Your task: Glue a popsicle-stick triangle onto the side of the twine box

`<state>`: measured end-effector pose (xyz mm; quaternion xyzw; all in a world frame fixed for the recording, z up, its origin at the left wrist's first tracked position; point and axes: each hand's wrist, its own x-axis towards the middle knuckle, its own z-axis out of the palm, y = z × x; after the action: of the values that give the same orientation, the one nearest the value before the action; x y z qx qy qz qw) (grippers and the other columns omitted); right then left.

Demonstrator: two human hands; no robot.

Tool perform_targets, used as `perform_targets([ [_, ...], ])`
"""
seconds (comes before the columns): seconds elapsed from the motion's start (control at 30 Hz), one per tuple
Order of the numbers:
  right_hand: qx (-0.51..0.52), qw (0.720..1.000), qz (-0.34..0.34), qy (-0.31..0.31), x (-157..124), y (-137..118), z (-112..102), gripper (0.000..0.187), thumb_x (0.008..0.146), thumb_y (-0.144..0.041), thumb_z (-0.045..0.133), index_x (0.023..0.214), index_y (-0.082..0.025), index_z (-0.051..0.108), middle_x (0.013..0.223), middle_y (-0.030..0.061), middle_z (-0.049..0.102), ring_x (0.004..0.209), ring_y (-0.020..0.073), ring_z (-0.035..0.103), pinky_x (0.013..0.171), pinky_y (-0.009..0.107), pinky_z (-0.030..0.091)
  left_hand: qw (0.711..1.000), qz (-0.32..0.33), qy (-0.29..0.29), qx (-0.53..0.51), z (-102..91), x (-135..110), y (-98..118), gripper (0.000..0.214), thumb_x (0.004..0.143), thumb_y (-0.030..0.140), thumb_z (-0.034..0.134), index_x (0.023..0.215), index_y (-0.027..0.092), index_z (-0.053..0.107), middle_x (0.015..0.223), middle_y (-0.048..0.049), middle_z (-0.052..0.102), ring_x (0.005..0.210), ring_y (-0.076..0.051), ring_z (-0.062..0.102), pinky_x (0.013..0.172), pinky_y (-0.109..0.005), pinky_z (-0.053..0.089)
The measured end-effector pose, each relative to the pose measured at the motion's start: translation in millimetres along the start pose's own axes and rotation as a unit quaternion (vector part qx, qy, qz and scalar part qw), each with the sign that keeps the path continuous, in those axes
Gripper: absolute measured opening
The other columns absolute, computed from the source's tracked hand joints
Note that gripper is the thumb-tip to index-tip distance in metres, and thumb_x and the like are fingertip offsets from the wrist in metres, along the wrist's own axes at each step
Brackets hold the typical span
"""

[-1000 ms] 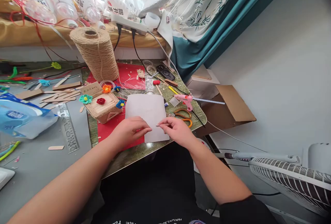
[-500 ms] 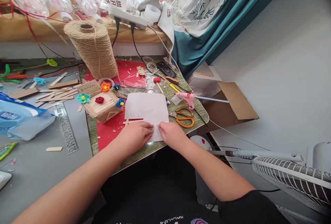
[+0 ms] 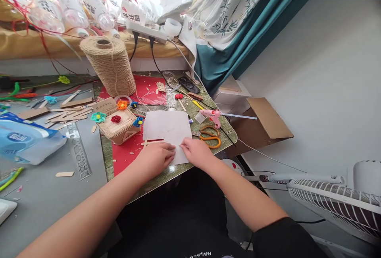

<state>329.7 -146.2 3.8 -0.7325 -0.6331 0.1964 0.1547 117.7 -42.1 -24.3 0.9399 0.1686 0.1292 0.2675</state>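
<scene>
A sheet of white paper (image 3: 167, 125) lies near the table's front edge, with faint marks on it. My left hand (image 3: 157, 156) rests on its lower left part, fingers bent and pressed together. Across a small gap, my right hand (image 3: 195, 150) is on the lower right part, thumb and finger pinched. What either hand grips, if anything, is too small or hidden. A thin wooden stick (image 3: 154, 142) lies by my left knuckles. Left of the paper stands a small craft-stick box (image 3: 119, 129) with yarn-like flowers on it.
Scissors (image 3: 210, 137) and a pink glue gun (image 3: 212, 117) lie right of the paper. Behind stands a large twine spool (image 3: 110, 67). Craft sticks (image 3: 70, 113), a clear stencil ruler (image 3: 79, 151) and a blue packet (image 3: 28, 139) are at left. A fan (image 3: 333, 202) stands right.
The camera view has tilted up slightly, showing more of the window. Both hands stay at the paper's lower part, with hardly any movement relative to it.
</scene>
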Motion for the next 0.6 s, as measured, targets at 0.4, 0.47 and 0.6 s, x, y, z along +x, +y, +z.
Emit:
perform_targets([
  [0.4,0.635,0.755,0.16,0.034,-47,-11,-2,0.03,0.09,-0.047,0.073,0.089,-0.021,0.059,0.055,-0.0106,0.038,0.05,0.0076,0.022,0.051,0.024,0.017,0.996,-0.007,0.086,0.021,-6.5,-2,27,0.022,0.098,0.036,0.063,0.112,0.022,0.073,0.119,-0.0102,0.074,0.108,-0.028,0.069,0.093,-0.043,0.054],
  [0.47,0.71,0.689,0.146,0.016,-45,-28,5,0.03,0.088,-0.044,0.077,0.09,-0.021,0.059,0.053,-0.0114,0.036,0.049,0.0065,0.018,0.05,0.023,0.014,0.99,-0.018,0.133,-0.04,-7.8,-4,33,0.027,0.097,0.038,0.066,0.118,0.022,0.069,0.114,-0.0092,0.074,0.105,-0.025,0.069,0.093,-0.04,0.054],
  [0.6,0.768,0.627,0.129,-0.01,-43,-50,13,0.027,0.089,-0.039,0.079,0.089,-0.02,0.059,0.053,-0.011,0.037,0.049,0.0057,0.019,0.049,0.022,0.015,0.968,-0.017,0.186,-0.168,-5.9,-5,36,0.027,0.091,0.035,0.076,0.115,0.023,0.071,0.097,-0.0047,0.076,0.086,-0.018,0.069,0.082,-0.033,0.055],
])
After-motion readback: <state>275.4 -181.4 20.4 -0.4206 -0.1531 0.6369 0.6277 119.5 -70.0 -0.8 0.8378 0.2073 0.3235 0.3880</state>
